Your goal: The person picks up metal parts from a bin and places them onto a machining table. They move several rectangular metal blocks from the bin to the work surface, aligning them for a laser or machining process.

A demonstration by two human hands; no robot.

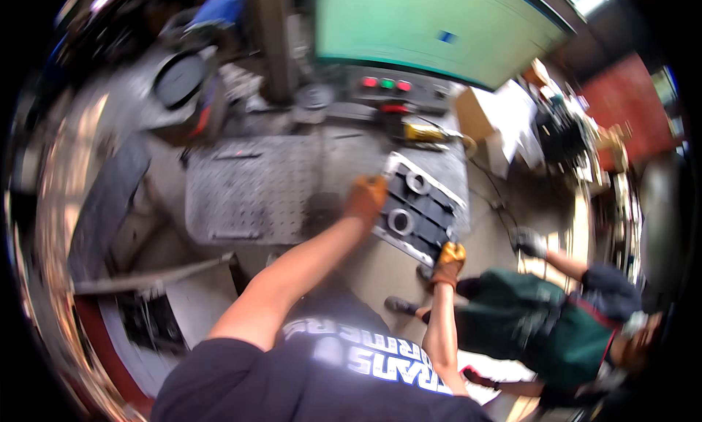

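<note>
A dark rectangular metal plate (418, 209) with pale machined edges and two light rings is held up in front of me, tilted. My left hand (365, 197), in an orange-brown glove, is closed on its left edge. At its lower right corner my right hand (448, 261), in a similar yellow-brown glove, grips the plate. Motion blurs the picture somewhat, and the fingertips behind the plate are hidden.
A metal bench with a perforated plate (252, 192) lies left of centre. Behind it stand a control box (387, 86) with coloured buttons, a yellow tool (424, 132) and a large greenish panel (439, 27). A cardboard box (479, 119) sits right; a gloved co-worker (534, 312) is close by.
</note>
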